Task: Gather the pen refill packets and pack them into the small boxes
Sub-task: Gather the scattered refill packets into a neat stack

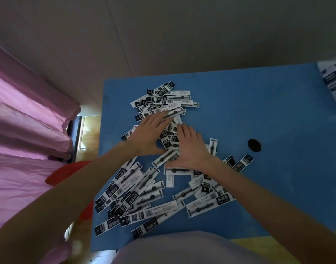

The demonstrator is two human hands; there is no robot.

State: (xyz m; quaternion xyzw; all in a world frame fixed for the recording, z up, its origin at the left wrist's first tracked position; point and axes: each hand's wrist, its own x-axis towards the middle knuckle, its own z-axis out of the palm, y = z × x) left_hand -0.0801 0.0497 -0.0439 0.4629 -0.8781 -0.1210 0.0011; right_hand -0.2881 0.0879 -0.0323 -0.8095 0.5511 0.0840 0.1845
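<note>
a blue table [239, 103] fills the middle and right of the view, its far edge running along a pale wall and its left edge dropping off beside a strip of wooden floor and a pink curtain [26, 115]. the pen refill packets [136, 195], long black-and-white sleeves, lie scattered in a loose band from near the far left part of the top down to the near edge, crossing each other at all angles; several at the lower left reach the table's left edge and look to overhang it slightly. the left hand [148, 135] lies flat on the upper part of the heap, fingers straight and a little spread, tips pointing away over the packets, holding nothing. the right hand [192, 147] lies palm down just beside it on the middle of the heap, fingers straight and close together, thumb stretched out toward the left hand; it presses on packets without curling round any. the two thumbs nearly meet, with packets lying between the hands. to the right of the heap the table top is bare blue, with a dark round hole [254, 145] well apart from the nearest packets. at the far right corner a stack of white and dark packaging [333, 82] sits against the table's right edge, cut off by the frame; whether these are the small boxes cannot be told. a red seat [68, 172] shows below the left forearm, off the table's left side.
</note>
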